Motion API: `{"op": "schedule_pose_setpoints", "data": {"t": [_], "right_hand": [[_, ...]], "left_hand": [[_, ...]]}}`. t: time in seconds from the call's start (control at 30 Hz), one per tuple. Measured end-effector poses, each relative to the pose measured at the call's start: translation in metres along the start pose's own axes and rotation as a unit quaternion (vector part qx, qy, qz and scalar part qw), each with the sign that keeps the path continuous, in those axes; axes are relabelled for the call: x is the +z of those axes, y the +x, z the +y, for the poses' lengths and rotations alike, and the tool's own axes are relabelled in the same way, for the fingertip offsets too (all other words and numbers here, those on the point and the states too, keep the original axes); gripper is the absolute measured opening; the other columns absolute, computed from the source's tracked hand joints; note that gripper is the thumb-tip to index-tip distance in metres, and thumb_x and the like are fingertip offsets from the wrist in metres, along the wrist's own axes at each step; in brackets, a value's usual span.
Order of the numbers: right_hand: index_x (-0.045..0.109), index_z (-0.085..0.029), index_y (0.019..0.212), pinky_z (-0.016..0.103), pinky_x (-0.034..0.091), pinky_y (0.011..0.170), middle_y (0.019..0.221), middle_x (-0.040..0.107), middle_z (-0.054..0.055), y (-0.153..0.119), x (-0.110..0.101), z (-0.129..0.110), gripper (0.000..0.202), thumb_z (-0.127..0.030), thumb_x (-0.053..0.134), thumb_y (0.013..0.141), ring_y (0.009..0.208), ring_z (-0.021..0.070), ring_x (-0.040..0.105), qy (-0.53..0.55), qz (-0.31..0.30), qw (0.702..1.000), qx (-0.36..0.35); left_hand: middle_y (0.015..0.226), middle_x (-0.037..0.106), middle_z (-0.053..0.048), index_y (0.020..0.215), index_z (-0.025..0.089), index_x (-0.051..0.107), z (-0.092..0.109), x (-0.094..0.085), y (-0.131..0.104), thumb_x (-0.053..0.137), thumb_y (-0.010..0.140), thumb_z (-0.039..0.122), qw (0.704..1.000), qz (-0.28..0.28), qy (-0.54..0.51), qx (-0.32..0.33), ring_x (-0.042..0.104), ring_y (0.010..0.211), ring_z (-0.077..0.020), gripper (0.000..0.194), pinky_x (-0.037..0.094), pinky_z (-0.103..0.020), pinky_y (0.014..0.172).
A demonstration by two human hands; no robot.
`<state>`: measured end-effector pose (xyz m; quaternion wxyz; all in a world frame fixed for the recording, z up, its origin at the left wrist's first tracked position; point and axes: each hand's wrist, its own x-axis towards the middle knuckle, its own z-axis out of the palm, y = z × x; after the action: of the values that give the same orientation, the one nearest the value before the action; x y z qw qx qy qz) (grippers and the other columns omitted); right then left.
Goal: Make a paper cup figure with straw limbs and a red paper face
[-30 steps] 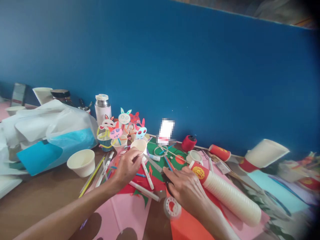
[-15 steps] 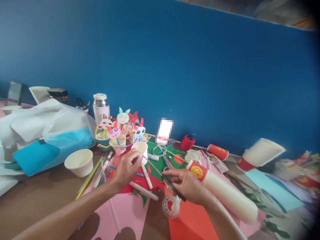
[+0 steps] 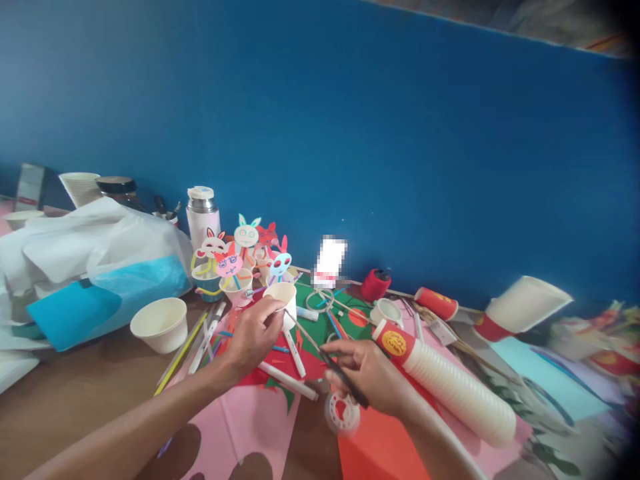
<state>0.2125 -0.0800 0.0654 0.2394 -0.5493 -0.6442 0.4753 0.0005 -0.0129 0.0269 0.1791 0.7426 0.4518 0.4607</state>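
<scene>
My left hand (image 3: 256, 333) is closed on a small white paper cup (image 3: 281, 297), thumb and fingers pinching its near side. My right hand (image 3: 367, 373) grips a pair of scissors (image 3: 345, 383) by the dark handles. Their thin blades slant up to the left, and the tip meets the cup's side close to my left fingers. Whether the tip has pierced the wall I cannot tell. Just below the right hand lies a white tape reel (image 3: 343, 411). White markers (image 3: 287, 381) rest between the hands on red paper.
Paper-cup figures with animal faces (image 3: 247, 235) and a thermos (image 3: 203, 217) stand behind on the left. A white bowl (image 3: 159, 325) sits left of my arm. To the right lies a long stack of paper cups (image 3: 460, 387). A blue wall (image 3: 320, 133) bounds the back.
My right hand and the scissors' handles have shifted slightly left and down. The left hand and the cup stay almost in place.
</scene>
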Motion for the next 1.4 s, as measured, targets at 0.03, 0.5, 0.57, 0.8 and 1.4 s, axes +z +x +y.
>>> {"op": "schedule_pose_setpoints", "data": {"t": [0.03,0.5,0.57,0.8,1.4], "right_hand": [[0.063,-0.014,0.105,0.019,0.030,0.038,0.049,0.056,-0.004,0.003,-0.003,0.002,0.039,-0.031,0.060,0.070,0.035,0.0071,0.039,0.080,-0.028,0.996,0.025],[0.066,-0.023,0.108,0.026,0.034,0.058,0.066,0.067,0.003,-0.011,0.029,-0.006,0.039,-0.016,0.052,0.072,0.060,0.0181,0.058,-0.385,0.163,0.899,-0.131],[0.065,-0.024,0.110,0.026,0.034,0.060,0.071,0.070,0.005,-0.012,0.026,-0.004,0.039,-0.017,0.052,0.073,0.064,0.0197,0.060,-0.434,0.166,0.873,-0.145],[0.062,-0.022,0.112,0.028,0.029,0.059,0.069,0.069,0.002,-0.019,0.009,-0.007,0.040,-0.008,0.050,0.076,0.059,0.0166,0.058,-0.531,0.155,0.815,-0.171],[0.061,-0.012,0.099,0.016,0.028,0.035,0.050,0.056,-0.005,0.005,-0.029,0.005,0.036,-0.032,0.063,0.069,0.034,0.0049,0.038,0.148,-0.108,0.983,0.031]], "left_hand": [[0.070,0.057,0.001,0.077,0.017,0.062,0.000,0.000,0.000,0.045,0.083,0.014,1.000,0.000,0.000,0.002,0.053,0.064,-0.0127,0.018,0.038,-0.023,0.060],[0.071,0.056,0.000,0.082,0.017,0.060,0.000,-0.003,0.003,0.044,0.085,0.018,1.000,0.001,-0.004,0.012,0.052,0.062,-0.0125,0.016,0.040,-0.023,0.059],[0.068,0.056,0.001,0.082,0.017,0.060,0.000,-0.003,0.002,0.044,0.085,0.019,1.000,-0.003,-0.001,0.006,0.051,0.058,-0.0119,0.016,0.039,-0.022,0.056],[0.078,0.063,-0.003,0.084,0.017,0.064,-0.002,0.004,-0.002,0.044,0.082,0.015,1.000,-0.019,0.011,0.008,0.058,0.067,-0.0144,0.020,0.042,-0.023,0.060],[0.075,0.064,-0.002,0.091,0.017,0.064,-0.003,0.012,-0.005,0.045,0.084,0.018,0.999,-0.020,-0.036,0.000,0.058,0.060,-0.0128,0.021,0.044,-0.021,0.054]]}}
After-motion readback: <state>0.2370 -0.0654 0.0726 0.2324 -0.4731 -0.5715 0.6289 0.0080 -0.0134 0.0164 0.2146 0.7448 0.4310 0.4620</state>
